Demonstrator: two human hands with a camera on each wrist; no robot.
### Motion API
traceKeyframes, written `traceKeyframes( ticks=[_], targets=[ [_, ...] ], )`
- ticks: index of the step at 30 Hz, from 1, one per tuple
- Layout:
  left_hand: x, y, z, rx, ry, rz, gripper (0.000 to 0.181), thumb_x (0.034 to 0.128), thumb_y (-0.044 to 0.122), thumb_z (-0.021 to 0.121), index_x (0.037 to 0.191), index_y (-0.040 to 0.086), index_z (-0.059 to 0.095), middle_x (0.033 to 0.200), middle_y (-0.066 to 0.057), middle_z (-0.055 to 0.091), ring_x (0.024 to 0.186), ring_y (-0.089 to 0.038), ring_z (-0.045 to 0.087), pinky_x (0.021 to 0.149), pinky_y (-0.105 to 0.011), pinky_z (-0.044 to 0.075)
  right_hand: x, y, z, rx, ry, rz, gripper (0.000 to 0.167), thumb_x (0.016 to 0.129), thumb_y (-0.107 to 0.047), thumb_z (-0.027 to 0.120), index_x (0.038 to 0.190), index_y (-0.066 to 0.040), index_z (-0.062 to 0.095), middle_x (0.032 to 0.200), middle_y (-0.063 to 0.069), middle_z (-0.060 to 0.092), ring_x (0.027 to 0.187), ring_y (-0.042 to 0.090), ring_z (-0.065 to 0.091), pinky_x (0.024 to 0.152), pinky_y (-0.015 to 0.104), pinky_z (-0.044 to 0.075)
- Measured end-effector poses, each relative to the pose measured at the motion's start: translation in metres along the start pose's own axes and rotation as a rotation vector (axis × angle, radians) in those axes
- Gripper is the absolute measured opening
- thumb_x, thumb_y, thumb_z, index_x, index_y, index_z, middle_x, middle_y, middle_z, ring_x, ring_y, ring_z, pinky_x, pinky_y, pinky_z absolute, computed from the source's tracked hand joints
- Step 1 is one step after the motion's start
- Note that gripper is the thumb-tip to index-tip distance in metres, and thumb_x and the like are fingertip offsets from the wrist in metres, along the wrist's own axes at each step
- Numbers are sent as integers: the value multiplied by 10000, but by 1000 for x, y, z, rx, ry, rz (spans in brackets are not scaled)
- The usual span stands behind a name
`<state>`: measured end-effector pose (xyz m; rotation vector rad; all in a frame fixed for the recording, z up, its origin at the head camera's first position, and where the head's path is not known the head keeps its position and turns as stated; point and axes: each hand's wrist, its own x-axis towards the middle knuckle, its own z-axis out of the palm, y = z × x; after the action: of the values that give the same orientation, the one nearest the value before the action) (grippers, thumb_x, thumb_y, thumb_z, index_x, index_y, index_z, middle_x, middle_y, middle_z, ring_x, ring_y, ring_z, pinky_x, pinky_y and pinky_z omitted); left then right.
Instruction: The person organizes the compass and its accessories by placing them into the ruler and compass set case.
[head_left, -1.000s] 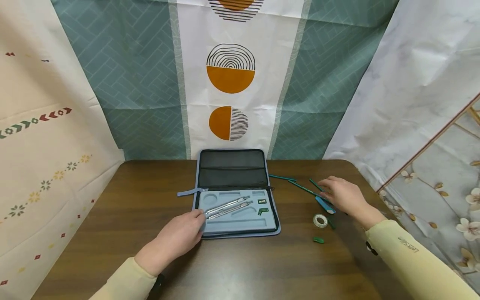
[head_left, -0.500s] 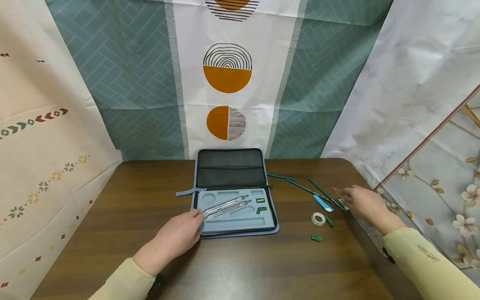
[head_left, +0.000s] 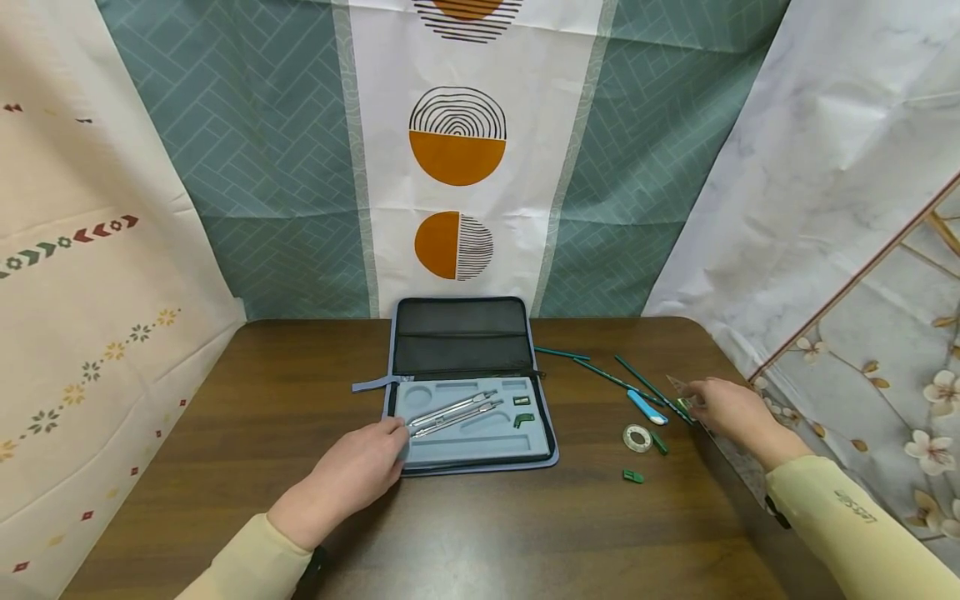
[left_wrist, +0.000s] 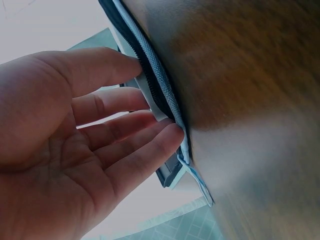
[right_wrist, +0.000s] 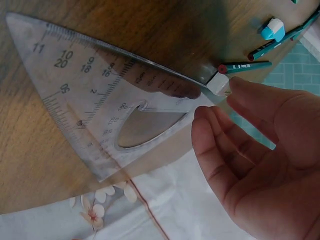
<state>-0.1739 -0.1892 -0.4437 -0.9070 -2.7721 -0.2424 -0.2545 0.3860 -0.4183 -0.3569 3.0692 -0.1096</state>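
Observation:
In the head view my left hand (head_left: 358, 462) rests on the near left corner of an open blue-grey zip case (head_left: 480, 446). The left wrist view has its thumb and fingertips against the zipped edge (left_wrist: 160, 82), fingers fairly straight. Two silver compasses (head_left: 450, 411) lie slanted across the case's tray. At the right, my right hand (head_left: 738, 417) is over a clear set square (right_wrist: 75, 95), thumb and fingertips apart near one corner. By the thumb sits a small white block (right_wrist: 218, 84), perhaps an eraser; whether the thumb presses it is unclear.
Green pencils (head_left: 600, 370) lie right of the case, near a blue and white stick-like tool (head_left: 647, 407). A white ring (head_left: 637, 438) and small green pieces (head_left: 633, 476) are closer to me. A sharpener-like piece (head_left: 521, 401) sits in the tray.
My right hand has moved right, away from the pencils and over the set square, which now shows. It has barely shifted in the last half second. My left hand stays on the case.

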Motion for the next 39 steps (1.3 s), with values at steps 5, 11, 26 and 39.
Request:
traceKeyframes(
  ticks=[5, 11, 26, 39],
  targets=[
    [0, 0, -1, 5, 10, 7, 334, 856, 49, 941, 1110, -32, 741, 1158, -182, 737, 989, -307, 761, 823, -424, 665, 1, 1, 1, 14, -23, -2, 312, 965, -70, 828, 1250, 31, 750, 977, 120, 770, 853, 323, 740, 685, 521, 608],
    [0, 0, 0, 6, 17, 10, 324, 854, 43, 939, 1102, -27, 743, 1150, -171, 737, 980, -299, 759, 816, -415, 664, 1, 1, 3, 22, -25, -6, 321, 969, -83, 829, 1253, 36, 738, 898, 23, 724, 780, 244, 699, 649, 488, 580],
    [0, -1, 2, 9, 25, 16, 327, 849, 42, 941, 1099, -22, 741, 1144, -164, 736, 965, -292, 755, 804, -414, 661, 1, -1, 5, 60, -24, 19, 289, 995, -47, 773, 1261, 55, 720, 869, 29, 676, 722, 208, 614, 619, 429, 509],
    [0, -1, 2, 10, 25, 16, 332, 848, 36, 939, 1110, -28, 744, 1145, -171, 737, 968, -295, 759, 807, -411, 665, 3, -1, 5, 44, 20, 17, 284, 963, -44, 754, 1236, 32, 730, 843, 0, 661, 701, 197, 576, 599, 415, 481]
  ],
)
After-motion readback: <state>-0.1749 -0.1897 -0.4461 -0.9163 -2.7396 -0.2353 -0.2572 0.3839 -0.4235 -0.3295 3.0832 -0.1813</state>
